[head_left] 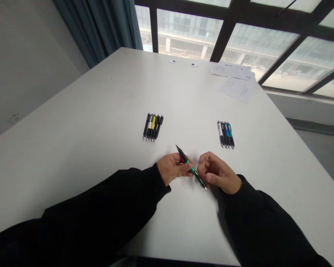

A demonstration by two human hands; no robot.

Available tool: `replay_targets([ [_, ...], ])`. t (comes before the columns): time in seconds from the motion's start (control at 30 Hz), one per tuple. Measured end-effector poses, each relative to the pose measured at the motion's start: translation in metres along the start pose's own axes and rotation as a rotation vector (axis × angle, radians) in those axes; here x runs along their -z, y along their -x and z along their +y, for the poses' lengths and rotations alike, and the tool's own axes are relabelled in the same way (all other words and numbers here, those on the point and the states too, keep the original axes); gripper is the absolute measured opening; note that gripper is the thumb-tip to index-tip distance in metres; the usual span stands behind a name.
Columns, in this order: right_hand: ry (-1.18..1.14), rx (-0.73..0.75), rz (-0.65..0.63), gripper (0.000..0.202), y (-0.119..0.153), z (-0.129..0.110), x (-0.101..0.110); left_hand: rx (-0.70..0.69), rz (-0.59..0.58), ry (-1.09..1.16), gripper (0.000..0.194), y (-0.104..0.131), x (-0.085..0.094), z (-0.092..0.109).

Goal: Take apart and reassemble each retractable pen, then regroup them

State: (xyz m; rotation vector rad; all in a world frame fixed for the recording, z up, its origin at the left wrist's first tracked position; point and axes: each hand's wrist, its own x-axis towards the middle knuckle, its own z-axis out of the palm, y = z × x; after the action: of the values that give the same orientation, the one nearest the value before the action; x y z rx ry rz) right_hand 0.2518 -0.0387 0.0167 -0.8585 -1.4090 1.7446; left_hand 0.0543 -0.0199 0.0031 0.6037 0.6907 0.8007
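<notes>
My left hand (176, 167) holds a green and black pen (194, 171) between thumb and fingers, its dark tip pointing up and to the left. Close by on the right is my right hand (217, 172), fingers curled, beside the clip end of the pen; whether it touches the pen I cannot tell. Beyond my left hand lies a row of several pens (153, 128), mostly black, one with a yellow barrel. Another row of several pens (226, 135), with white, black, blue and green parts, lies beyond my right hand.
The white table (100, 122) extends to a window with dark frames. Printed papers (235, 81) lie at its far right corner, and two small oval pieces (195, 65) are near the back edge. A blue curtain (105, 26) hangs behind the table at the left.
</notes>
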Motion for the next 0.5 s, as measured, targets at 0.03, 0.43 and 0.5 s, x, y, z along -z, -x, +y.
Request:
replay_targets([
  [0.03,-0.041,-0.039,-0.039,0.044,0.000,0.000,-0.002,-0.043,0.063,0.056,0.044,-0.002,0.000,0.003],
  [0.43,-0.321,-0.011,0.356,0.024,-0.004,-0.001,0.025,0.011,0.026,-0.105,0.046,0.003,0.001,0.008],
  [0.5,-0.349,0.002,0.369,0.023,-0.005,0.001,0.024,0.052,-0.027,-0.200,0.048,0.006,0.000,0.008],
])
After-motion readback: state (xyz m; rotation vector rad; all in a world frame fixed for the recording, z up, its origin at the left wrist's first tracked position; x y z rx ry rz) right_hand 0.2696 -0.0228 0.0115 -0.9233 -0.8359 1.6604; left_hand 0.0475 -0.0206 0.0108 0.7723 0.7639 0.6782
